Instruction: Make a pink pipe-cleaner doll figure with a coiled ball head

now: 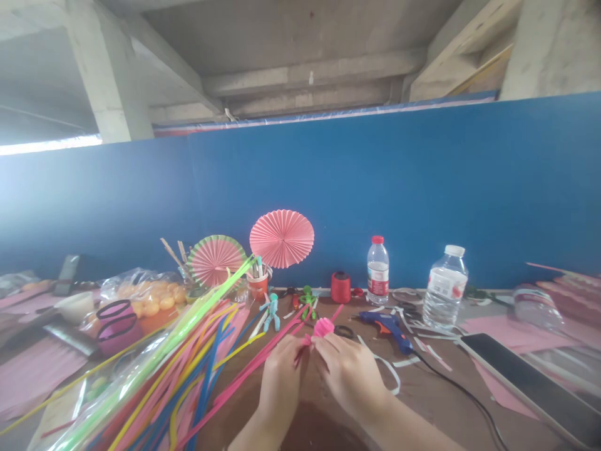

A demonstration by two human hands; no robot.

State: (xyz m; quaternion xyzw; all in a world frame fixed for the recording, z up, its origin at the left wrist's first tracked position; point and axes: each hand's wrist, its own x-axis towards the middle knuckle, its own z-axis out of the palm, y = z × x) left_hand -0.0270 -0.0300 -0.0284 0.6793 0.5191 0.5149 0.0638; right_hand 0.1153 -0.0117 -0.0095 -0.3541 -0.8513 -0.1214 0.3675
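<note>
Above the brown tabletop, my left hand point(280, 369) and my right hand point(350, 373) come together, both with fingers closed in a pinch. Between them is a bright pink pipe cleaner point(323, 326), bunched into a small looped shape that shows above the right fingers. The fingertips cover part of it. Long pink pipe cleaners point(256, 363) lie just left of my left hand. Beyond the hands stand a turquoise bent figure point(271, 311) and a green one point(307, 300). A blue glue gun point(389, 327) rests to the right of my right hand, its cord trailing forward.
A bundle of colourful pipe cleaners point(188, 376) spreads across the left. Two folded paper fans point(282, 238), a red thread spool point(340, 288) and two water bottles point(378, 275) stand at the back. A dark-screened tablet point(526, 385) lies right, near pink paper point(511, 332) and white scraps.
</note>
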